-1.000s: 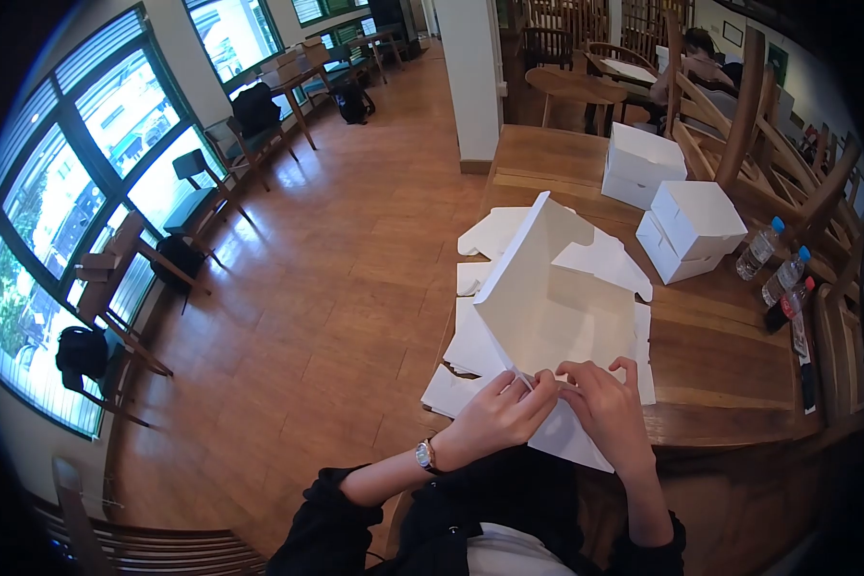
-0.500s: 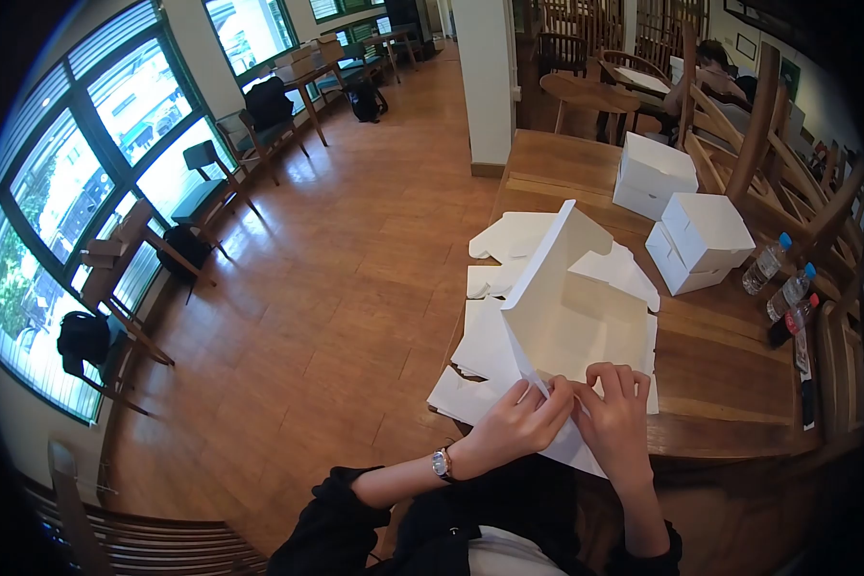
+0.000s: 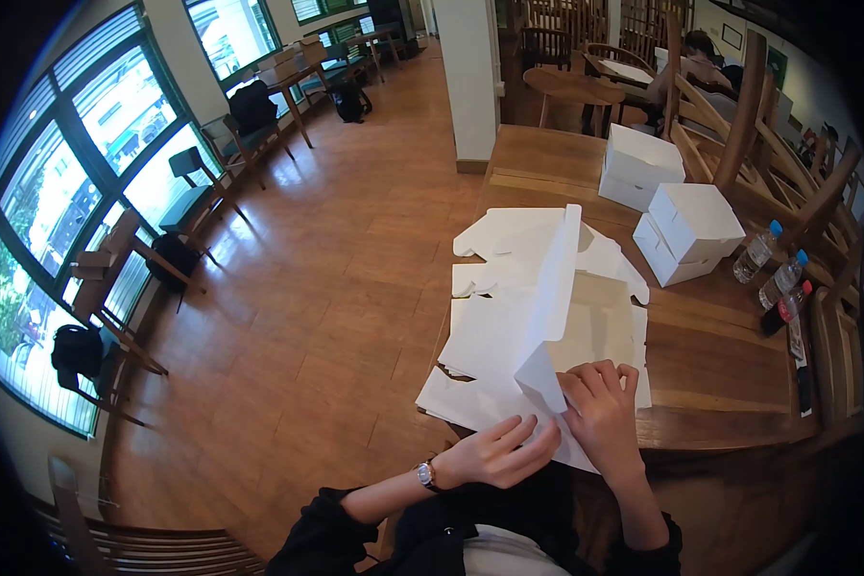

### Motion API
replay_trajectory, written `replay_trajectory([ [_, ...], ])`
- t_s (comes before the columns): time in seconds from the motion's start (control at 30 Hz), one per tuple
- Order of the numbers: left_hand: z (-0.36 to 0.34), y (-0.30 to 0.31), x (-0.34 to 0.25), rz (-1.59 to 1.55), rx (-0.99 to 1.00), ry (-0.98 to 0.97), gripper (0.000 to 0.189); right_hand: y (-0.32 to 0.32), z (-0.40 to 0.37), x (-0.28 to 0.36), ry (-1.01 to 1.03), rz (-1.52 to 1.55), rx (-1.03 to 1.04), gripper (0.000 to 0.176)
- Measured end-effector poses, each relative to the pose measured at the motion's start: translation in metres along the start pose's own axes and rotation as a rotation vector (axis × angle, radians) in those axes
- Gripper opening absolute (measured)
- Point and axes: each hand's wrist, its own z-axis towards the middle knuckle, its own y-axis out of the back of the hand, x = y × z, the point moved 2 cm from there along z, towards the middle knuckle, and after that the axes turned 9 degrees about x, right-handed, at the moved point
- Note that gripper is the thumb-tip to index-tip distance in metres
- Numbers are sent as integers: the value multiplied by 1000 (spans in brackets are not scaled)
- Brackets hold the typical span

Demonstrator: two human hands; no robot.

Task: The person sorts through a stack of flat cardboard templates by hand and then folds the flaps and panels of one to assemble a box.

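A partly folded white cardboard box (image 3: 595, 322) lies over flat white cardboard sheets (image 3: 475, 336) at the near left of the wooden table. One long wall of the box stands up, with a small end flap bent at its near corner. My right hand (image 3: 605, 413) has its fingers closed on the near edge of the box beside that flap; the fingertips are partly hidden. Just left of it, my left hand (image 3: 509, 451) hovers over the near part of the cardboard, fingers loosely curved and apart, holding nothing.
Two folded white boxes (image 3: 689, 235) (image 3: 641, 168) stand toward the back of the table (image 3: 720, 370). Several bottles (image 3: 782, 280) line its right side, near upturned wooden chairs (image 3: 739, 125). A pillar (image 3: 468, 86) rises behind. A person (image 3: 696, 67) sits in the background.
My left hand has let go of the box's near corner and moved down and left. The raised wall now stands more upright, its end flap bent inward. My right hand stays at the edge.
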Motion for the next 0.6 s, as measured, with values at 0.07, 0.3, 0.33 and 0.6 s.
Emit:
replay_trajectory([
  [0.07,-1,-2,0,-30,64,56,16,0,0,1,6,-18,-4,17],
  [0.3,1,-10,5,-130,-53,387,23,-2,-2,0,8,21,-39,17],
  [0.33,1,-11,5,-177,-92,466,26,-2,-2,0,6,29,-40,17],
  [0.6,6,-6,9,-270,-57,250,33,0,-8,-2,-11,104,-38,28],
])
